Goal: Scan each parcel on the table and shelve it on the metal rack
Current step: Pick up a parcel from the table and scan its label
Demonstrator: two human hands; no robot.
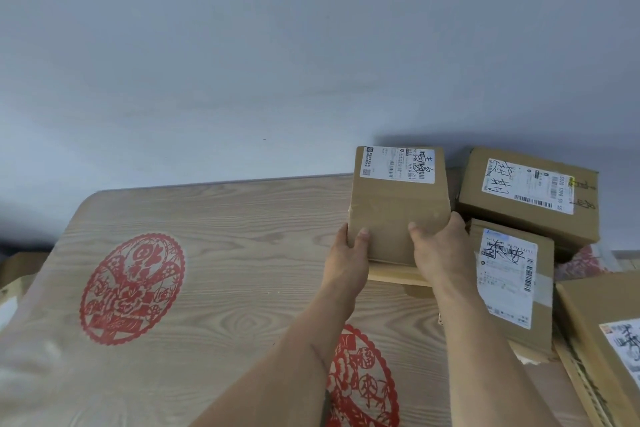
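Four labelled cardboard parcels show: one (pixel 398 204), a second (pixel 528 191), a third (pixel 512 284), a fourth (pixel 609 333). Two red paper-cut designs (pixel 133 288) (pixel 363 385) mark the tabletop (pixel 225 236). Two hands appear.

There is a single view, from a camera worn on the person's head. It looks forward and steeply down onto a wooden table (pixel 214 253), from close above its near edge, with both forearms reaching in from the bottom of the frame. Beyond the table's far edge, a plain grey wall (pixel 242 45) fills the upper half. The wide lens bends the table's edges outward.
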